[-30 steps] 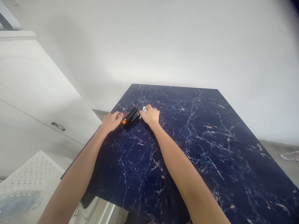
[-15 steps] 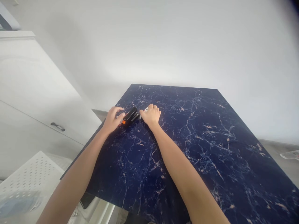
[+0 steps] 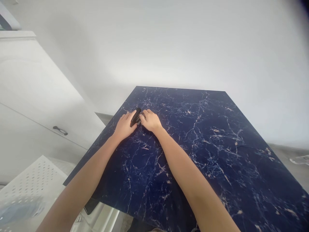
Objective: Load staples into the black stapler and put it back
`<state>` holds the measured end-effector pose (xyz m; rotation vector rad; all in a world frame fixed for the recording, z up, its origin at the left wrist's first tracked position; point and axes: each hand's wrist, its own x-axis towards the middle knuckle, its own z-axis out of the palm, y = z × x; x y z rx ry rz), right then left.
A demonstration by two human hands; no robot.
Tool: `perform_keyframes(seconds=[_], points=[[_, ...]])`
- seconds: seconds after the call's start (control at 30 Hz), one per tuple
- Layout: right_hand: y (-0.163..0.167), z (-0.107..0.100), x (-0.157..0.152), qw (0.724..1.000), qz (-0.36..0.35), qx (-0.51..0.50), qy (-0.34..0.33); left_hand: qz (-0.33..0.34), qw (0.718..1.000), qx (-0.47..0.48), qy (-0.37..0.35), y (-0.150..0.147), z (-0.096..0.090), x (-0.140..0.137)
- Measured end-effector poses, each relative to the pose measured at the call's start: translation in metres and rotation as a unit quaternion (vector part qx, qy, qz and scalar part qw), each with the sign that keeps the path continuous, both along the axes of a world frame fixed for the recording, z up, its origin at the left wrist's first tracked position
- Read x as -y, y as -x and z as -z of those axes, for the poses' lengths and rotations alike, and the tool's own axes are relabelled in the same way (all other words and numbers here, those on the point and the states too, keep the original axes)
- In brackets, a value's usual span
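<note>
A black stapler point(image 3: 135, 117) is upright at a slant on the dark blue marbled table. My left hand point(image 3: 124, 126) is wrapped round its left side, thumb and fingers closed on the body. My right hand point(image 3: 151, 120) is close against the stapler's right side, its fingers curled in and pinched beside the metal part. What those right fingers hold is too small and covered to make out.
The marbled table point(image 3: 193, 135) meets a plain white wall point(image 3: 181, 45) at its back. To the left is a white cabinet point(image 3: 36, 96) with a dark handle point(image 3: 60, 130). A white perforated surface point(image 3: 31, 177) sits low at the left. Something clear plastic point(image 3: 300, 160) lies beyond the right edge.
My left hand has closed round the stapler, which has turned more upright and shifted slightly. My right hand has moved left to it, and the small white-and-red thing by it is no longer visible.
</note>
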<state>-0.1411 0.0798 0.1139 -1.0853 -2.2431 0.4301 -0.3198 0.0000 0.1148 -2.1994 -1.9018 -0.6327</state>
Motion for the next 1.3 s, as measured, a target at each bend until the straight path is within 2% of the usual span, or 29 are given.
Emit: perform_keyframes(seconds=[0.2, 0.4, 0.53, 0.73, 0.9, 1.0, 1.13, 1.2, 1.3], points=[[-0.005, -0.004, -0.008, 0.999, -0.009, -0.025, 0.027, 0.031, 0.998, 0.049, -0.032, 0.004, 0.0, 0.002], [-0.002, -0.004, -0.006, 0.999, -0.005, -0.04, 0.031, 0.042, 0.998, 0.051, -0.004, 0.005, 0.002, 0.0], [-0.002, -0.003, -0.007, 0.998, 0.025, -0.053, 0.033, 0.034, 0.998, 0.054, -0.008, 0.004, 0.003, 0.001], [-0.013, -0.007, -0.002, 0.993, 0.093, -0.075, 0.017, -0.013, 0.985, 0.148, -0.085, 0.011, -0.008, 0.007], [-0.051, -0.006, 0.015, 0.996, 0.044, -0.071, -0.021, -0.036, 0.969, 0.192, -0.149, 0.016, -0.014, 0.01], [-0.088, -0.003, 0.036, 0.996, -0.027, -0.056, -0.062, -0.023, 0.97, 0.182, -0.161, 0.004, -0.014, 0.012], [-0.137, -0.001, 0.073, 0.991, -0.092, -0.047, -0.084, 0.012, 0.979, 0.155, -0.135, -0.029, -0.018, 0.024], [-0.152, -0.002, 0.086, 0.986, -0.122, -0.053, -0.1, 0.064, 0.978, 0.162, -0.113, -0.052, -0.02, 0.034], [-0.159, -0.002, 0.093, 0.982, -0.155, -0.024, -0.107, 0.19, 0.968, 0.16, -0.045, -0.087, -0.019, 0.049]])
